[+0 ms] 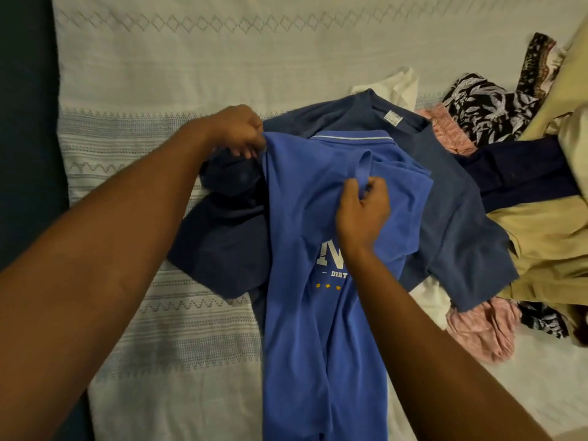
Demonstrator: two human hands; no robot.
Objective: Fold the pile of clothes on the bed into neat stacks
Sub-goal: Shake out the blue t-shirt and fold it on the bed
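Left hand [241, 132] and right hand [361, 206] both pinch the blue shirt [305, 249], mid-fold; next, lay the sleeve flat.

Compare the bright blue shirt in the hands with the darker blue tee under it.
Colour: the bright blue shirt is lighter than the darker blue tee. Markings: the shirt bears white lettering, yellow stars and a white collar stripe, while the tee shows only a neck label. State: the left hand and right hand grip the shirt, which lies on top, and the tee lies spread beneath. Both are blue tops, necks pointing away.
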